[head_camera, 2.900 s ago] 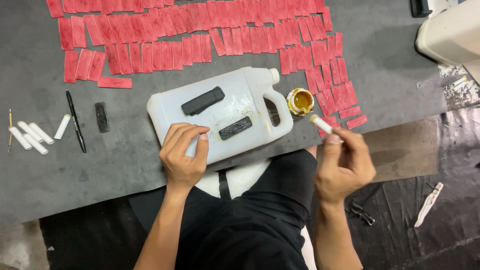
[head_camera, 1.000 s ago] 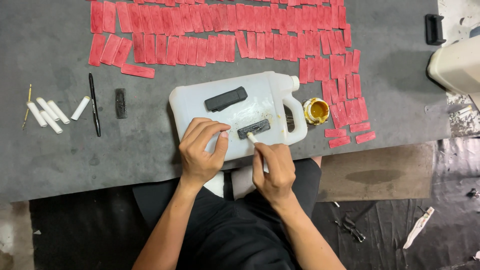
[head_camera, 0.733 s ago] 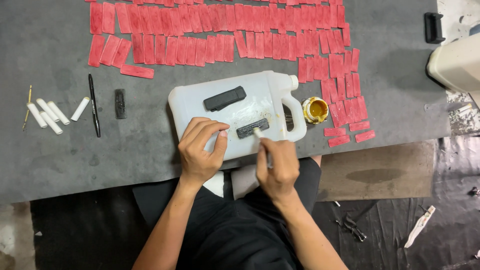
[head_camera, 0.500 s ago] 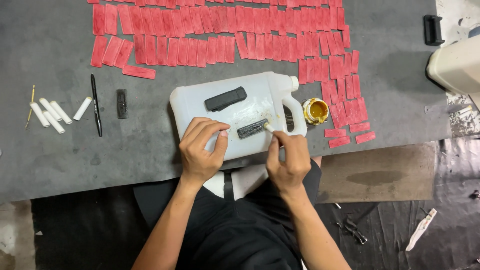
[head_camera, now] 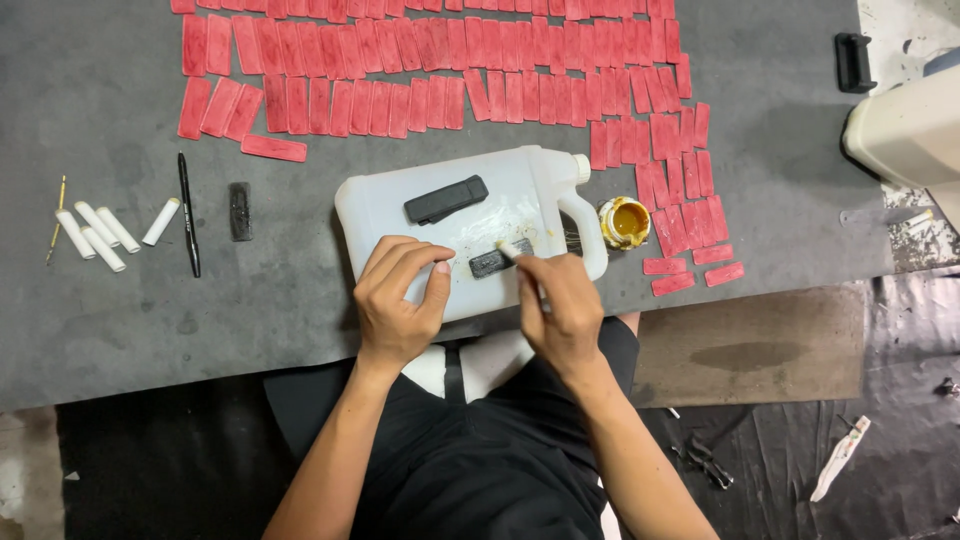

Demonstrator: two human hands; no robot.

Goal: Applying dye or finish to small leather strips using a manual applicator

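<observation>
A white plastic jug [head_camera: 400,205] lies on its side across my lap and the edge of a grey mat. Two black rectangular pieces rest on it, a larger one [head_camera: 445,200] farther away and a small one [head_camera: 487,265] nearer to me. My left hand [head_camera: 400,300] presses flat on the jug beside the small piece. My right hand [head_camera: 555,310] grips a thin white stick [head_camera: 505,250] whose tip touches the small black piece. A small open pot of yellow paste [head_camera: 624,221] stands by the jug's handle.
Rows of red rectangular strips [head_camera: 440,70] cover the far part of the grey mat [head_camera: 120,300]. At the left lie several white cylinders [head_camera: 98,230], a black pen [head_camera: 187,212] and another black piece [head_camera: 240,210]. A pale machine [head_camera: 905,125] stands at the right.
My right hand came from the yellow pot over to the jug and set the stick's tip on the small black piece. My left hand stayed on the jug.
</observation>
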